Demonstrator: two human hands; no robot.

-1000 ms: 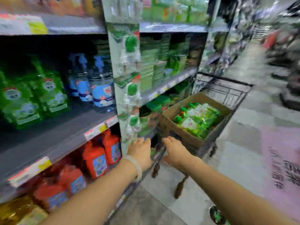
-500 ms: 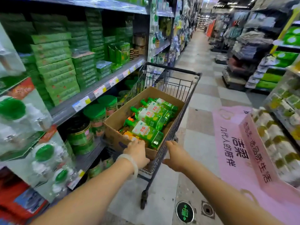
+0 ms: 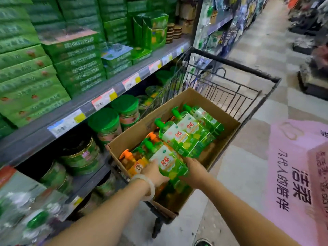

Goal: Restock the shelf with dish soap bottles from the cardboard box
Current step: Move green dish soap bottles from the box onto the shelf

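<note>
Restocking at its outset: left hand (image 3: 153, 172) and right hand (image 3: 194, 172) clasp the nearest green dish soap bottle (image 3: 167, 161) inside the cardboard box (image 3: 225, 142), itself in the cart (image 3: 248, 80); remaining bottles unshelved.

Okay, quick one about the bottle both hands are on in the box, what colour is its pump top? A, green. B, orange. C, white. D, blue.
A: the left hand and right hand flank the nearest bottle in the cardboard box, and its pump top is green; the orange-topped bottles lie beside it, further left.
</note>
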